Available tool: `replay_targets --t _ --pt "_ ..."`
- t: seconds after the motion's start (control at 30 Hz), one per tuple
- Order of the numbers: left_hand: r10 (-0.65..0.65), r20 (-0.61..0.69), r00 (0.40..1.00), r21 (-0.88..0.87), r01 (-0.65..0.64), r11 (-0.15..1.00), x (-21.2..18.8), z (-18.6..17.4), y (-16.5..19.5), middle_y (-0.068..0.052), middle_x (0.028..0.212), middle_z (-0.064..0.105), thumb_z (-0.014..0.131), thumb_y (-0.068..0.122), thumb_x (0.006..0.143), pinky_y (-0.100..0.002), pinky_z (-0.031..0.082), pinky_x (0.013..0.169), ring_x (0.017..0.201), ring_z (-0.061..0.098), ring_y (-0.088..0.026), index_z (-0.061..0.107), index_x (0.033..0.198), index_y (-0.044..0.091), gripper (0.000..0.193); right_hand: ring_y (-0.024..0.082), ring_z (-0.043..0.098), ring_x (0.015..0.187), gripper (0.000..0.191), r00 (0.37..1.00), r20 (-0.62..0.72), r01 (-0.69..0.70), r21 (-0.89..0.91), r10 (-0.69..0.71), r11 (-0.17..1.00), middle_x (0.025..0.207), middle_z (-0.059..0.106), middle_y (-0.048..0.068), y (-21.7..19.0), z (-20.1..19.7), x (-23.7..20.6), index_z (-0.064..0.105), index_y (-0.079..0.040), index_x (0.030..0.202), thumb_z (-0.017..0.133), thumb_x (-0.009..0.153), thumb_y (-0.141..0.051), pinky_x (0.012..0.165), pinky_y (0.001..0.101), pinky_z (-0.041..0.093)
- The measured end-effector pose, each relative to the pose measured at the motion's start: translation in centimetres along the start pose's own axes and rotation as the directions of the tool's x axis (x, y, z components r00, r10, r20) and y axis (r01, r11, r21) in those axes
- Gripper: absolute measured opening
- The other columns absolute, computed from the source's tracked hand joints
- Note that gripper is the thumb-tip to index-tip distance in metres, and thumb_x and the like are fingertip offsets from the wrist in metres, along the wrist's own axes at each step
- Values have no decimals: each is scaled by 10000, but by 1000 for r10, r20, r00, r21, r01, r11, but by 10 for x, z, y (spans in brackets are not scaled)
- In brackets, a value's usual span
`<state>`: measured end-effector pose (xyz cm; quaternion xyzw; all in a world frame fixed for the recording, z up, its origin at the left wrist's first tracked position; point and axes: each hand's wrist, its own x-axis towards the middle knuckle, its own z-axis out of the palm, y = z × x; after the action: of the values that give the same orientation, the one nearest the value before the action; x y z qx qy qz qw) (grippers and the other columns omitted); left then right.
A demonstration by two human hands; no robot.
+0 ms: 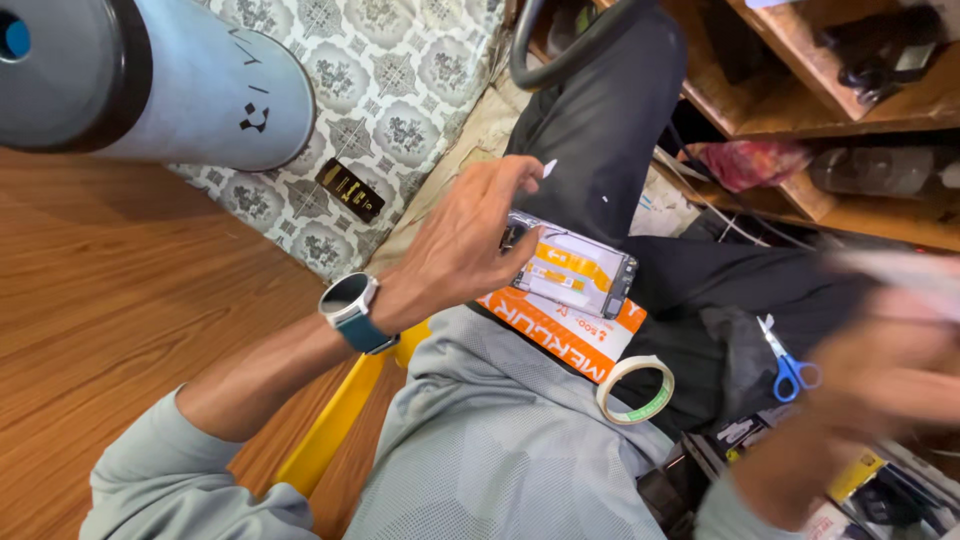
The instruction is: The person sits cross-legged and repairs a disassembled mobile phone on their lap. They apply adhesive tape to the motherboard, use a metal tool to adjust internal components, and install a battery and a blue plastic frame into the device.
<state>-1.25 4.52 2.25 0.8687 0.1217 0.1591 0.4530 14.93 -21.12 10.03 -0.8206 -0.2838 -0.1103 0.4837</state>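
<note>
Two hands are at work over your lap, and the opened phone [572,268] lying there is the thing to place everything else by. Your left hand [462,240] rests against the phone's left end, fingers loosely curled with the thumb and fingertips touching its edge; it steadies the phone rather than lifting it. A watch [350,302] with a teal strap sits on that wrist, left of the phone. The phone lies back-open, showing an orange and white inner panel, on top of an orange and white box [565,333] that juts out just below it.

Your right hand [880,375] is well to the right of the phone and badly blurred, so you cannot tell how far it is open; something pale seems to sit in or above it, but the blur hides what. A roll of tape [636,389] lies just below the phone and box, on your grey shirt. Blue-handled scissors [788,362] lie to the right of the phone, between it and your right hand. A wooden shelf [800,110] stands above and right of the phone.
</note>
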Motion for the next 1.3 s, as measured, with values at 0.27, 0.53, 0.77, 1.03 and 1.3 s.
replay_targets --t 0.27,0.53,0.77,1.03,1.3 --pt "-33 -37 999 -27 32 999 -11 25 -9 -32 1019 640 736 49 783 -417 293 844 995 595 -216 532 1237 110 501 162 726 1023 239 900 365 -369 345 240 863 1143 741 145 31 88 -89 688 56 1226 736 992 49 921 268 602" --pt "-50 -38 998 -63 48 997 -11 30 -15 20 939 623 689 41 798 -446 258 840 861 589 -169 485 1274 128 525 252 765 993 165 912 402 13 170 -82 985 1045 757 197 12 91 -81 729 72 1073 760 914 102 935 325 602" --pt "-60 -20 998 -61 59 996 -10 28 -19 51 920 641 659 44 807 -426 259 829 817 575 -148 491 1261 138 493 295 770 980 189 894 415 104 180 -171 978 1037 751 206 4 97 -72 724 70 1066 768 893 130 925 353 614" --pt "-50 -31 998 -91 47 995 -10 27 -20 73 927 657 672 69 827 -414 266 843 885 635 -99 484 1247 138 466 352 760 999 212 801 406 414 158 -441 897 1015 745 228 3 100 -72 715 92 1043 772 848 154 903 397 615" --pt "-46 -23 999 -55 45 998 -8 28 -21 68 904 642 752 119 762 -416 255 817 869 621 -115 487 1234 147 542 259 766 993 198 896 433 27 164 -97 986 1081 754 209 19 98 -77 722 90 1105 766 916 123 915 335 610"
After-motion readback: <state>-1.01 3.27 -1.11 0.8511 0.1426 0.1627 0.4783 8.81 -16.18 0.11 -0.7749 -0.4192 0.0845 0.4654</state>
